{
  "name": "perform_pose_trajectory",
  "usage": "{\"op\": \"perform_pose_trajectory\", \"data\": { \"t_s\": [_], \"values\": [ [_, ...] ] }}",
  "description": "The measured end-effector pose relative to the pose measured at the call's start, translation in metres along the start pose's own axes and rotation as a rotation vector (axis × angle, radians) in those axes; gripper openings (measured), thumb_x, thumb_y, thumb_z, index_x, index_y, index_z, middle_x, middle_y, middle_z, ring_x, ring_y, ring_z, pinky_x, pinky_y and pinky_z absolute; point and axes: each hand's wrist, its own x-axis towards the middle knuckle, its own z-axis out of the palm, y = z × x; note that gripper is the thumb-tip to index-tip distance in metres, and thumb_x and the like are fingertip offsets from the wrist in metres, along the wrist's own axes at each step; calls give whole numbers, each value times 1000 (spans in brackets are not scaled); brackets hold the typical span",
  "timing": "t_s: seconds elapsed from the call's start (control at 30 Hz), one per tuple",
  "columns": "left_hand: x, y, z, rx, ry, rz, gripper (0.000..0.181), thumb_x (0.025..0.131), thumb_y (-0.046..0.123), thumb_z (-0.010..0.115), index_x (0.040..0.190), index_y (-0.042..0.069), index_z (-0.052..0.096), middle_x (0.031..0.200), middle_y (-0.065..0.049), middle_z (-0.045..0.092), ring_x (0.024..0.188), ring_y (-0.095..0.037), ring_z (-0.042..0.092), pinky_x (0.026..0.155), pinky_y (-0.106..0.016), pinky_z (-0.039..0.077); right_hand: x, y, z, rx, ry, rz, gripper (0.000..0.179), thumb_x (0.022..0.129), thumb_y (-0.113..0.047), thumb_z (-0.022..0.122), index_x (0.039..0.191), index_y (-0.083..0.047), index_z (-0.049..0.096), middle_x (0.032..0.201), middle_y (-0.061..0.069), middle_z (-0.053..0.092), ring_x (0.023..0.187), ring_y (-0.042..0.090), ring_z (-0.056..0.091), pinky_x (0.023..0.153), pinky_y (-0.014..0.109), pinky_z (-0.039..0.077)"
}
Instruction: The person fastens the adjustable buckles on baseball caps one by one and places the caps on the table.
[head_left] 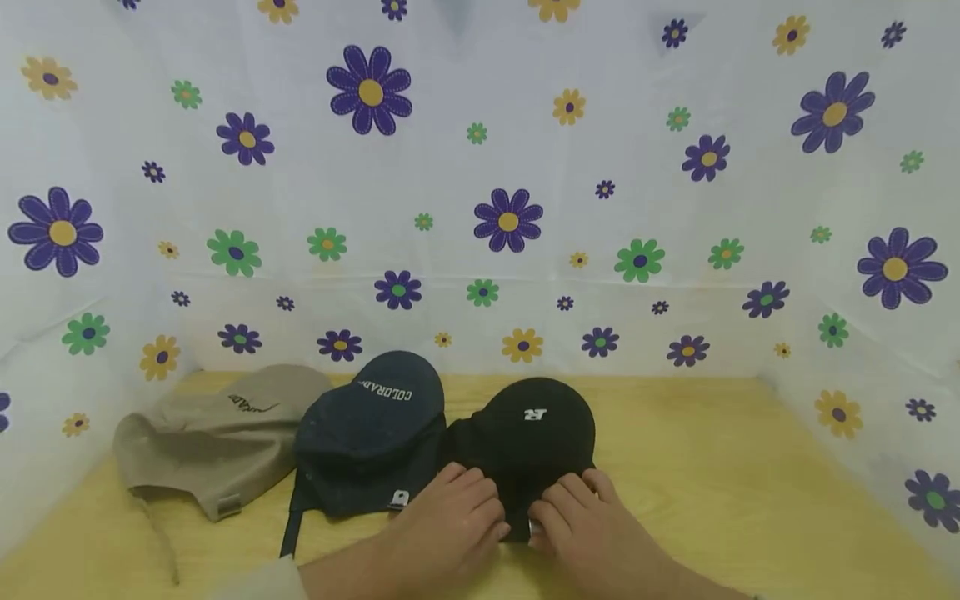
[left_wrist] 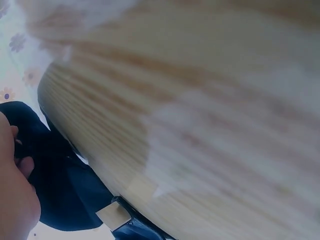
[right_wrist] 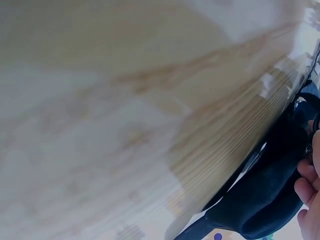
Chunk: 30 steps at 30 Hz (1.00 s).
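The left hand [head_left: 459, 523] and right hand [head_left: 588, 527] grip the near edge of the black cap [head_left: 521, 440], which lies on the counter [head_left: 705, 483]. Left of this cap sit a navy cap [head_left: 367, 446], then a tan cap [head_left: 225, 437]. Only the head view shows the white emblem [head_left: 536, 414]; the left wrist view shows a square buckle [left_wrist: 114, 216].
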Motion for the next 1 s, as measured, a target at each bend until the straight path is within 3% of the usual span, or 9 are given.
{"op": "perform_pose_trajectory", "data": {
  "t_s": [0.13, 0.3, 0.5, 0.77, 1.0],
  "values": [
    [4, 0, 0, -21, -14, -64, 8, 93, 22, 66, 86, 20, 62, 86, 9, 55, 81, -11, 49, 78, -28, 40, 2, 2, -4, 40, -48, 22, 47, 110, -36, 23, 96, -14, 63, 90, -4, 57, 86, 16, 49, 77, 34, 39],
    [8, -8, -4, -51, -3, -133, 9, 95, 21, 62, 86, 20, 62, 83, 10, 54, 78, -10, 46, 76, -28, 38, 10, 8, -1, 47, -39, 25, 40, 109, -35, 34, 97, -11, 63, 91, -3, 59, 87, 16, 52, 78, 36, 43],
    [10, -7, -5, -116, 8, -166, 10, 95, 20, 63, 85, 19, 64, 82, 10, 56, 77, -9, 49, 74, -26, 39, 10, 7, -3, 52, -32, 24, 42, 109, -37, 32, 97, -12, 63, 91, -4, 58, 87, 15, 52, 78, 35, 42],
    [4, 7, -5, -268, -95, -269, 13, 98, 21, 59, 86, 20, 64, 82, 12, 57, 76, -5, 50, 75, -23, 37, 2, -2, -8, 100, -65, 47, 44, 110, -37, 29, 97, -13, 63, 92, -5, 57, 88, 14, 50, 79, 30, 40],
    [4, 10, -6, -398, -199, -357, 15, 100, 22, 56, 87, 20, 62, 82, 13, 55, 77, -3, 48, 76, -24, 32, 1, -3, -7, 112, -69, 23, 43, 110, -35, 29, 98, -11, 63, 91, -4, 57, 87, 15, 51, 78, 29, 41]
  ]
}}
